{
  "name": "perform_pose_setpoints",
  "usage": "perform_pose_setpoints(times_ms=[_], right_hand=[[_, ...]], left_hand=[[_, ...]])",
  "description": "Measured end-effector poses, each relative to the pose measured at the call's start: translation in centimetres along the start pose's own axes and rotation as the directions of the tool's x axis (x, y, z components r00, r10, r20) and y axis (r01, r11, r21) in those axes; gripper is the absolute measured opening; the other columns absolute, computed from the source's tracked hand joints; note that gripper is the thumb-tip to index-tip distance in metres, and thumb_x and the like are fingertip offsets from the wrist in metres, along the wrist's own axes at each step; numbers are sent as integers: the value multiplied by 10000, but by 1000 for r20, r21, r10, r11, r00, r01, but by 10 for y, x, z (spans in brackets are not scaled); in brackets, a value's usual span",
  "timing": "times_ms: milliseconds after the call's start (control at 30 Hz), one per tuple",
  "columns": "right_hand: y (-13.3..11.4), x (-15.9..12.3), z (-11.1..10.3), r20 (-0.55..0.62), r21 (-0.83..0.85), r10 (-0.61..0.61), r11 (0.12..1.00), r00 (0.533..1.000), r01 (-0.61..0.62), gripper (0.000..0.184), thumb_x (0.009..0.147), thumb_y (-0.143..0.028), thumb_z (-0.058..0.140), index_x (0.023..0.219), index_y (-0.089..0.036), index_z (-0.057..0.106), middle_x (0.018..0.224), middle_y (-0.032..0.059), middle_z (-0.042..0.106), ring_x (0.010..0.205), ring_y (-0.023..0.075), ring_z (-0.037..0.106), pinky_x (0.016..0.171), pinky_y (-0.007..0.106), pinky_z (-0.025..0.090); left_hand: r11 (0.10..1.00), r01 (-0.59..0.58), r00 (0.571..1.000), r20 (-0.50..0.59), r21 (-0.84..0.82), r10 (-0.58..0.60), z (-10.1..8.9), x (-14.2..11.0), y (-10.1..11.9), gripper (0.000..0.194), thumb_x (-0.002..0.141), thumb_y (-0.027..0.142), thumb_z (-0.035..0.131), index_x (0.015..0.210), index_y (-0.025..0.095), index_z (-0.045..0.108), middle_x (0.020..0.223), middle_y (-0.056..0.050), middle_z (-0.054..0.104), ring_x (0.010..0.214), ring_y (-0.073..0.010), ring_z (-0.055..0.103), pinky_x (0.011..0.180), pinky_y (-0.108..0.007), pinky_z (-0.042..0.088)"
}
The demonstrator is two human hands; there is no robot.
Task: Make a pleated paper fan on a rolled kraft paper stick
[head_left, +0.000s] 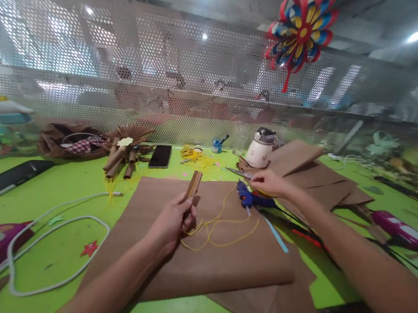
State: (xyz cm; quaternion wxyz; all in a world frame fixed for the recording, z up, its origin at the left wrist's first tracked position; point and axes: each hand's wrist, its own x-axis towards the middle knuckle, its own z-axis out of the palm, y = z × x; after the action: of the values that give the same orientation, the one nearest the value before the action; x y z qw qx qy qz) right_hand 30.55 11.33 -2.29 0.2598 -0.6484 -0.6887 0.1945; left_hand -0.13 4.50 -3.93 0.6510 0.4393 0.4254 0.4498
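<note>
My left hand is closed around a folded strip of brown paper, held upright over a large brown paper sheet. A yellow string trails from that hand across the sheet. My right hand reaches forward with fingers pinched at the handle of scissors, just above a blue glue gun lying on the sheet's far right edge.
The green table holds a white cable, a black phone, a dark tablet, folded brown paper fans, a white jug and stacked brown sheets. A perforated metal screen backs it.
</note>
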Motion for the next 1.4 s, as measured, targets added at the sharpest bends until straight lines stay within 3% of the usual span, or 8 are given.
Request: perform_pose_setpoints(times_ms=[67, 200, 433, 533, 667, 833, 1067, 1400], right_hand=[[-1, -17, 12, 52, -132, -42, 990, 998, 49, 52, 586, -182, 687, 623, -163, 655, 736, 47, 686, 783, 214, 597, 680, 264, 418], [-4, -37, 31, 71, -339, -66, 937, 995, 86, 221, 572, -116, 629, 787, -147, 668, 948, 125, 671, 942, 275, 569, 775, 307, 402], [7, -39, 36, -31, -423, -153, 897, 988, 126, 362, 608, -106, 586, 960, -102, 671, 1081, 189, 627, 1089, 348, 494, 922, 421, 360], [14, -33, 21, -146, -332, -151, 938, 978, 96, 380, 643, -163, 588, 1010, -94, 660, 1069, 177, 642, 1046, 335, 538, 901, 426, 399], [-6, -45, -1, -264, 181, -13, 981, 964, 63, 354, 764, -332, 539, 1035, -136, 655, 906, 123, 699, 847, 296, 640, 724, 405, 499], [-67, -80, 9, 75, 618, -177, 781, 981, 94, 355, 806, -497, 560, 885, -179, 697, 857, 107, 706, 763, 222, 659, 694, 327, 519], [-77, -89, 46, 120, 643, -158, 764, 980, 45, 432, 809, -567, 543, 782, -158, 682, 808, 91, 684, 756, 192, 637, 725, 300, 517], [-74, -99, 42, 62, 468, -168, 876, 984, 120, 471, 822, -598, 483, 735, -181, 684, 818, 100, 685, 808, 228, 624, 750, 321, 494]], left_hand=[[1000, 8, 1000, 8, 1, -8, 1, 0, 1, 249, 857, 221, 458, 1090, 150, 512, 587, 38, 461, 380, -32, 306, 371, -150, 163], [1000, -4, 1000, 29, 0, 4, 0, -1, 1, 219, 858, 213, 462, 1060, 147, 513, 599, 27, 481, 374, -29, 312, 367, -149, 156], [998, 14, 999, 46, -69, -11, -1, -1, -4, 174, 841, 206, 493, 998, 138, 525, 594, 16, 499, 365, -32, 334, 367, -155, 165], [995, 36, 999, 42, -93, -32, -2, 1, -6, 203, 832, 217, 517, 1021, 143, 526, 600, 15, 507, 367, -28, 340, 373, -155, 163], [997, 6, 999, 52, -81, -2, -2, 1, -10, 163, 836, 228, 500, 975, 149, 524, 591, 16, 509, 355, -32, 335, 376, -174, 168], [998, -37, 997, 68, -54, 40, 2, -1, -14, 132, 824, 287, 536, 812, 161, 501, 553, 35, 480, 362, -29, 319, 396, -184, 185], [993, -32, 997, 66, -111, 39, 7, -7, -9, 159, 791, 307, 579, 780, 171, 498, 547, 41, 481, 371, -37, 331, 401, -186, 186], [996, -41, 998, 37, -74, 44, 16, -20, 2, 141, 804, 300, 557, 816, 160, 542, 564, 27, 502, 402, -49, 329, 419, -189, 225]])
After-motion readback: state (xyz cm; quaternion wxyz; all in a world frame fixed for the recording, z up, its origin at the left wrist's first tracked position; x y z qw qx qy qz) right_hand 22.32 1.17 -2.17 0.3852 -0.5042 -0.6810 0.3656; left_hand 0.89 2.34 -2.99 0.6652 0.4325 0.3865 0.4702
